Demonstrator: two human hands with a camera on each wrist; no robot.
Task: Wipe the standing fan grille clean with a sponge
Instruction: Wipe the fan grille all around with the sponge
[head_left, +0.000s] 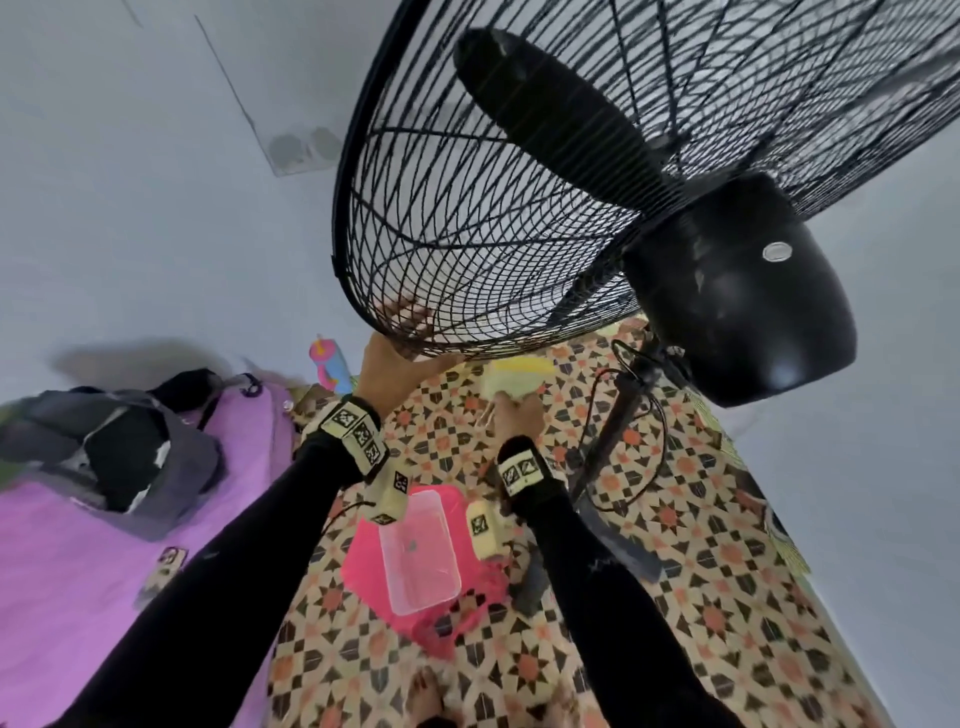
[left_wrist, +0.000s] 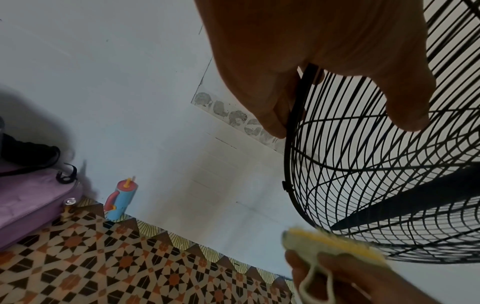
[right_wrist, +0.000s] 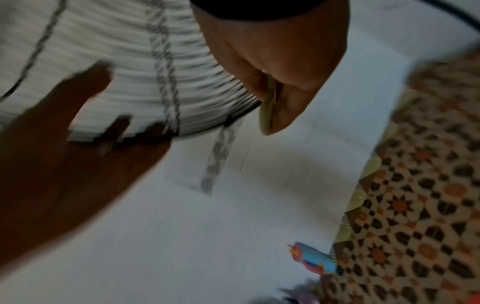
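My left hand (head_left: 387, 348) grips the lower rim of the fan grille (head_left: 467, 218) to steady it, while my right hand (head_left: 514, 413) pinches the yellow sponge (head_left: 511, 379) just below that rim, so the wires lie directly above it.

The big black wire fan grille (head_left: 467, 218) tilts over the patterned floor. The yellow sponge (head_left: 514, 382) is held just under its bottom rim.
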